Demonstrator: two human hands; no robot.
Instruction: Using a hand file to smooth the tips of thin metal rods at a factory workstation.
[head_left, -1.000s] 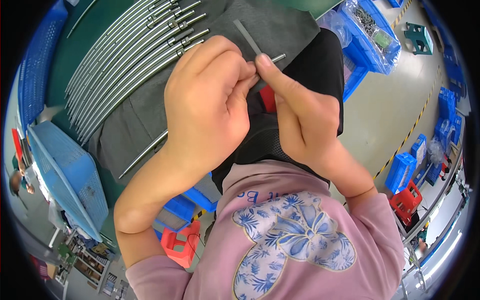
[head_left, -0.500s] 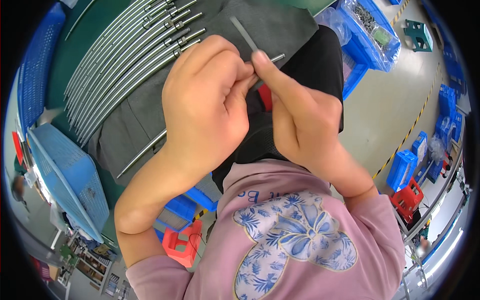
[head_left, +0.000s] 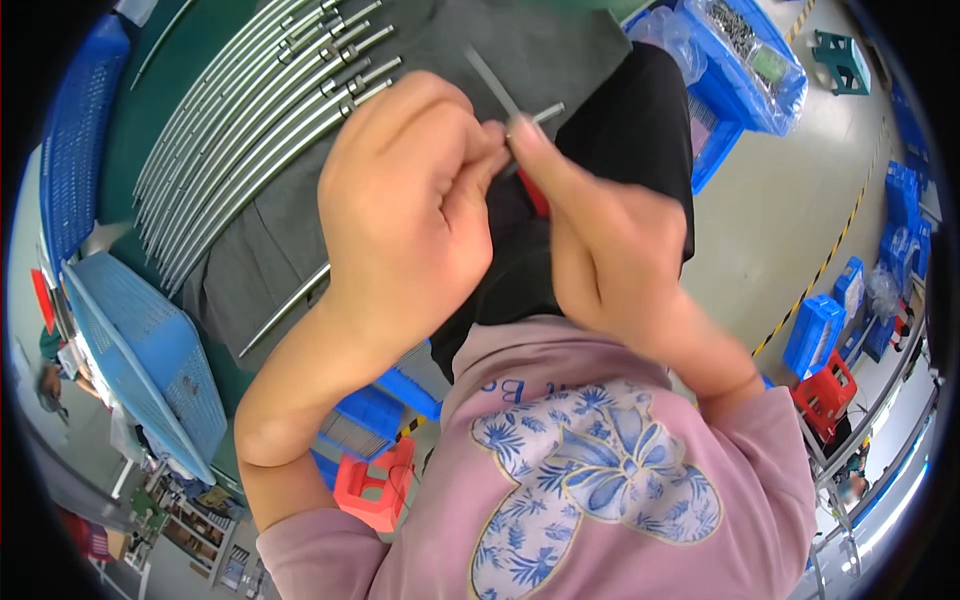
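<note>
A slim shiny metal rod [head_left: 290, 305] runs slantwise through my left hand [head_left: 405, 205], which is closed round it. Its far end comes out past my fingers near the right thumb. My right hand [head_left: 615, 235] is closed too, with its thumb pressed along a thin flat grey strip [head_left: 492, 80] that points up and away. The strip crosses the rod close to my left fingertips; whether they touch is blurred. Left of my hands lies a row of several similar metal rods [head_left: 255, 165], with small collars near their far ends, on a dark grey cloth [head_left: 440, 45].
A light blue basket [head_left: 150, 350] and a darker blue perforated crate [head_left: 75, 130] stand at the left. At the far right, a blue bin [head_left: 790, 110] holds small metal parts in plastic bags. Red stools [head_left: 372, 490] and a green stool [head_left: 840, 62] are on the floor.
The strip and my right thumb have shifted slightly down and toward the rod, with blur on the right hand. My left hand keeps its grip on the rod.
</note>
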